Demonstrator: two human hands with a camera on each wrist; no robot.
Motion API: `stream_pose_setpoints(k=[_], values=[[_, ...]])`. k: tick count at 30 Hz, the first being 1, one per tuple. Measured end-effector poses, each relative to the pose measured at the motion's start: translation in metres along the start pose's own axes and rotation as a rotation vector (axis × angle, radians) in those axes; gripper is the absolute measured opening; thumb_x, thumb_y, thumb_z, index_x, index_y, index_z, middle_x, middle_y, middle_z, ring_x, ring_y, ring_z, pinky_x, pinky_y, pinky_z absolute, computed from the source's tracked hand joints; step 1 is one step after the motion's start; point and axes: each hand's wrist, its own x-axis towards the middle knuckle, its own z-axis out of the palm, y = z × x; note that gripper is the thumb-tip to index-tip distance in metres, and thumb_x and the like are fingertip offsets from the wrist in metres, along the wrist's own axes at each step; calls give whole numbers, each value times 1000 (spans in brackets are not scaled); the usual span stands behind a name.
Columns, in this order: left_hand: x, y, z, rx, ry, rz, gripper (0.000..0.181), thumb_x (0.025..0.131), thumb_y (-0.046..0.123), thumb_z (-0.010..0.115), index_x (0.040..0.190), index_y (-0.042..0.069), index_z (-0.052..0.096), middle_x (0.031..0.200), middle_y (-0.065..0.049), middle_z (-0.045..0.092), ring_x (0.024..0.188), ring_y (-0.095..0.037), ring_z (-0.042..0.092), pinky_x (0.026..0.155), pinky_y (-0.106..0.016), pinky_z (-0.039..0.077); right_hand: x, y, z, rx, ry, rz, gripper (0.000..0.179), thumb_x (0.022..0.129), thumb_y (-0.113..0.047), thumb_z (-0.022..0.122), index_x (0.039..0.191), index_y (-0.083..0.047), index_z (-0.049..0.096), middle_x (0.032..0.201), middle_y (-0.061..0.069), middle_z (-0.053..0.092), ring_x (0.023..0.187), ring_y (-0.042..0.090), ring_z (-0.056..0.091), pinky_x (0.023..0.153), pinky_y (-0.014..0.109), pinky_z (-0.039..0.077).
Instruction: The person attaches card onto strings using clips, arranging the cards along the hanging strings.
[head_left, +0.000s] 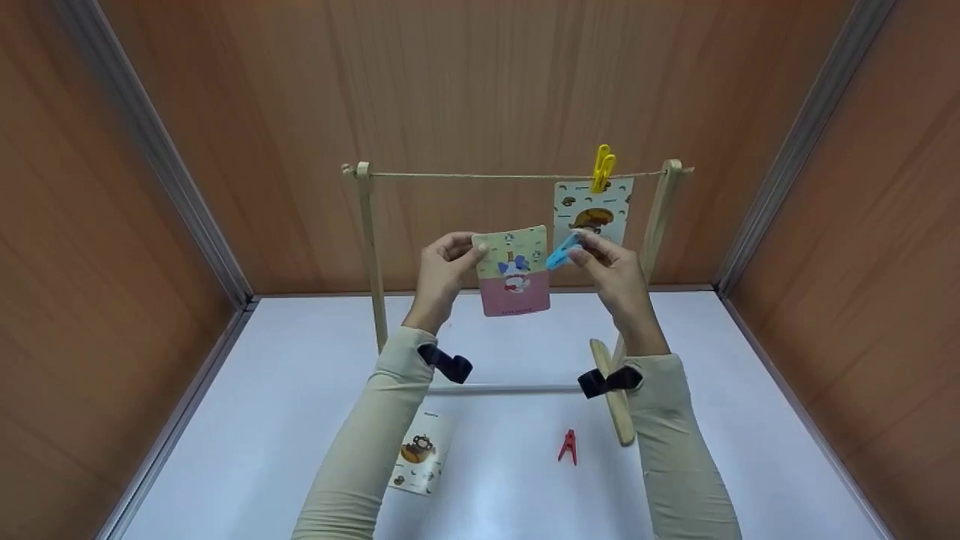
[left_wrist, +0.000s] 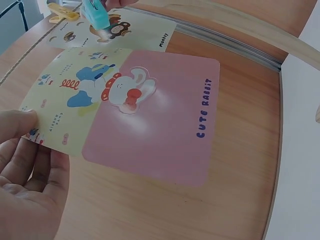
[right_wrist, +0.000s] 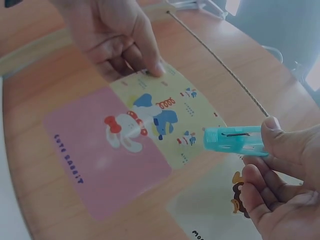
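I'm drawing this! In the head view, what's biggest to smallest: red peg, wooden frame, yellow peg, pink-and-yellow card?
1. Wooden frame
2. Pink-and-yellow card
3. Yellow peg
4. Red peg

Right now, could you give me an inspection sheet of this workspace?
Surface: white tabletop.
Job's things: rabbit card; blue clip; monkey card hung from the string by a yellow clip; red clip and another card on the tabletop.
Clutter: nothing seen.
Fingers: left hand grips the rabbit card's edge; right hand pinches the blue clip.
Cables: nothing seen on the tabletop.
Surroundings: wood-grained walls, metal trim.
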Motion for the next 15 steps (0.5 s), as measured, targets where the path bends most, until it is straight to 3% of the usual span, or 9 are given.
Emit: stream_pose_setpoints(k=[8, 15], values=[[4, 7, 1, -23, 6, 18, 22, 89, 9, 67, 109, 0, 65, 102, -12, 69, 90, -15, 65, 84, -27, 52, 2, -10, 0, 15, 14, -57, 40, 95, -20, 58, 133, -6, 57, 124, 10, 59, 106, 14, 54, 94, 20, 47], [5, 13, 0, -26, -7, 42, 22, 90, 10, 67, 110, 0, 64, 103, -12, 69, 91, -16, 65, 86, -29, 52, 6, -19, 4, 13, 47, -105, 40, 94, -17, 59, 131, -3, 57, 121, 12, 59, 104, 13, 53, 90, 17, 46]])
